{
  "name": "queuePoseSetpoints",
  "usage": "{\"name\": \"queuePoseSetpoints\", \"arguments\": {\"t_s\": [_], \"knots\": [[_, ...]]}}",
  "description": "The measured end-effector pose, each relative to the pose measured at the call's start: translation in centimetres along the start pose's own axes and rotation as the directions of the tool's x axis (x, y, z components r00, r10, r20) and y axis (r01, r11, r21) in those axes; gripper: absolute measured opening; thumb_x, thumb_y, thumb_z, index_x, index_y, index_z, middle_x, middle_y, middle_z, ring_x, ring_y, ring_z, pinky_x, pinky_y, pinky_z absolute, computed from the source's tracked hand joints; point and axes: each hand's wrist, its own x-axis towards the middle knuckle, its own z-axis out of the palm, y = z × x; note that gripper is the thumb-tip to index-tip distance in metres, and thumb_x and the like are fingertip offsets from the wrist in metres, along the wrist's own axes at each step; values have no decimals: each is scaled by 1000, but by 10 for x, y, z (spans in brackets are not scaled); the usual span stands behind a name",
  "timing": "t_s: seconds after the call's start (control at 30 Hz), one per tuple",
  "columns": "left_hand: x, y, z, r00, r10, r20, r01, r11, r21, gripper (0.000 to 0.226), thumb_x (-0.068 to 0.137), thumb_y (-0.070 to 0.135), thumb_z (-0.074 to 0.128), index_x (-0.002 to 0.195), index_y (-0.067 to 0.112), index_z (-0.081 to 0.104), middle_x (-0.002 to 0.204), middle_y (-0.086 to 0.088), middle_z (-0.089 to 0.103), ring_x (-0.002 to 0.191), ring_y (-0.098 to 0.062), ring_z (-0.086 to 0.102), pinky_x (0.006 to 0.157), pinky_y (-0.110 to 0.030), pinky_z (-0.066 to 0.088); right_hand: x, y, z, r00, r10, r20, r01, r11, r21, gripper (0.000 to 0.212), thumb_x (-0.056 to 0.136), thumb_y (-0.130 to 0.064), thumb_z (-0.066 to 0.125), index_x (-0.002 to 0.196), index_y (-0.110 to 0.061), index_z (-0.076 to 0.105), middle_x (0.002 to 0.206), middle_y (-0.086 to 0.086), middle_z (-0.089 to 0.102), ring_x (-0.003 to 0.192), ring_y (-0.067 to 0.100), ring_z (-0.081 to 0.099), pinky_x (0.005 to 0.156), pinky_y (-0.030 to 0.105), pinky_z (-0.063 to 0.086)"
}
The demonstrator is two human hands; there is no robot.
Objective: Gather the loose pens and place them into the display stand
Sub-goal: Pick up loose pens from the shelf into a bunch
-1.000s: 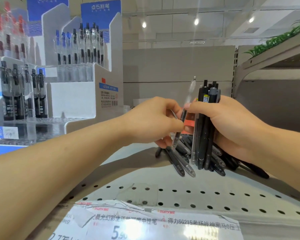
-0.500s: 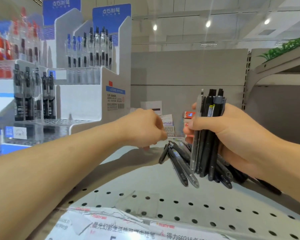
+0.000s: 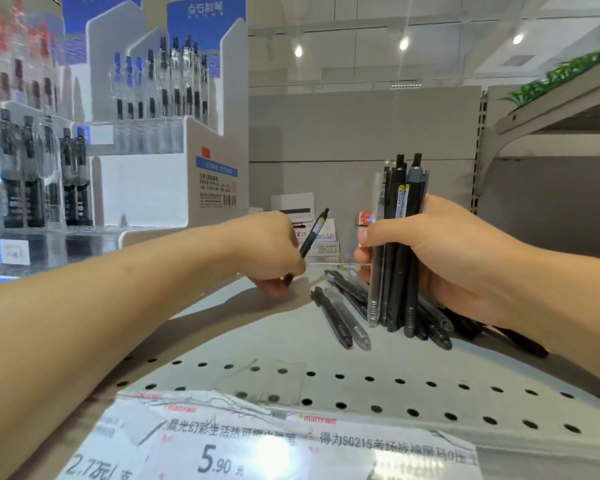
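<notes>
Loose pens (image 3: pixel 347 317) lay in a small heap on the perforated grey shelf (image 3: pixel 291 386), some side by side in front, others partly hidden under the right hand (image 3: pixel 454 258). That hand stood its fingers (image 3: pixel 378 233) wrapped tight around an upright bundle of pens (image 3: pixel 397 247), dark barrels and one clear one, their tips resting down among the heap. The left hand (image 3: pixel 271 251) was curled low beside the heap, its fingers closed on a single black pen (image 3: pixel 310 242) that slanted up and to the right, its lower end near the shelf surface. The display stand (image 3: pixel 208 157), white with blue header cards, stood at the left of the shelf, well apart from the heap, with rows of pens upright in its tiered clear holders. Price labels (image 3: pixel 222 448) ran along the shelf's front edge. Small boxes (image 3: pixel 305 216) sat at the back.
</notes>
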Motion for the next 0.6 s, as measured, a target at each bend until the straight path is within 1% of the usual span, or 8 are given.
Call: {"name": "queuePoseSetpoints", "arguments": {"t_s": [0.07,0.1,0.2,0.33,0.43,0.5,0.53,0.6], "knots": [[0,2,-1,1000,25,-1,-24,965,-260,23,90,8,61,112,5,67,82,-10,77,65,-26,75,65,-34,63,1,1,0,1000,-11,-7,11,1000,-12,24,87,-2,72,109,-6,64,77,10,71,75,21,75,67,37,64],[-1,3,-1,998,56,1,-52,935,-350,20,91,8,61,111,7,66,87,-11,76,64,-25,75,62,-32,62,1,2,0,1000,-16,-16,16,1000,-16,22,87,-2,72,107,-8,65,78,10,72,78,22,76,67,37,64],[-5,6,-5,982,189,25,-155,869,-470,16,93,9,62,109,9,64,100,-13,71,68,-24,74,61,-31,60,3,3,-1,999,-8,-41,8,1000,4,22,88,-1,70,107,-11,63,92,14,74,87,25,78,69,41,65],[-10,8,-8,957,292,3,-259,855,-449,14,93,14,65,107,15,66,87,-3,71,70,-18,70,65,-31,59,3,3,-1,1000,-7,-24,8,999,38,28,89,2,66,114,-10,63,105,15,71,88,21,77,71,41,65],[-15,13,-8,937,350,7,-314,848,-426,19,93,16,67,111,13,64,86,-4,70,69,-17,67,69,-33,59,4,3,-2,1000,-2,-18,2,1000,31,30,86,2,68,113,-10,63,99,17,71,84,26,74,76,44,64],[-20,17,-9,916,400,23,-355,838,-414,17,94,17,66,110,13,65,80,1,70,69,-16,66,70,-33,59,4,3,-3,1000,-21,-17,22,1000,21,28,86,-2,70,111,-14,65,93,13,72,79,26,72,73,42,64],[-23,20,-9,905,423,35,-379,842,-385,15,95,20,65,110,16,66,78,5,71,68,-15,67,70,-33,60,4,3,-3,999,-35,-11,35,999,15,25,88,-6,71,110,-17,66,91,12,73,77,26,73,69,39,63],[-28,25,-8,877,477,53,-456,863,-217,17,97,31,61,112,26,65,81,10,74,70,-10,70,74,-33,61,2,3,-5,999,-54,10,54,998,15,18,89,-15,73,106,-20,68,91,10,77,79,25,76,64,34,61]]}}
